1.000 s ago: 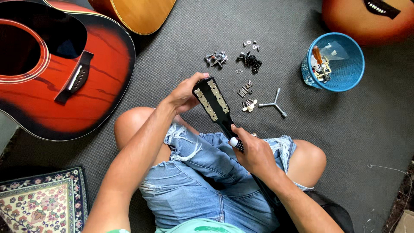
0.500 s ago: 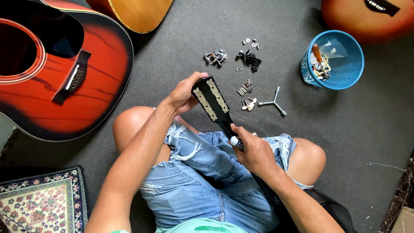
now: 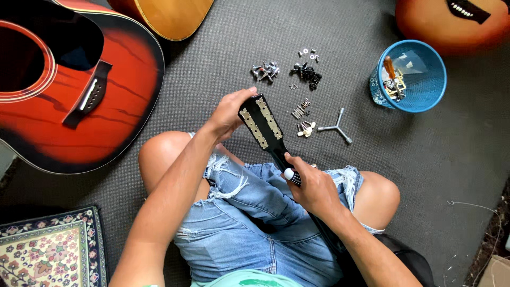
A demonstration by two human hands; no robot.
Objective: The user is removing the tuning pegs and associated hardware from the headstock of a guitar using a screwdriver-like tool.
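A black guitar headstock (image 3: 261,126) with two metal tuner plates lies across my lap, pointing away from me. My left hand (image 3: 229,110) grips its top left edge. My right hand (image 3: 313,187) rests on the neck below and is closed on a small tool with a white-tipped black handle (image 3: 291,176). On the grey carpet just beyond the headstock lie small piles of screws and tuner parts (image 3: 302,112) and a three-armed metal wrench (image 3: 337,126).
A red sunburst acoustic guitar body (image 3: 69,90) lies at left, with two orange guitar bodies (image 3: 170,16) at the top. A blue mesh basket (image 3: 419,90) holding tools stands at right. A patterned rug (image 3: 48,250) is at lower left.
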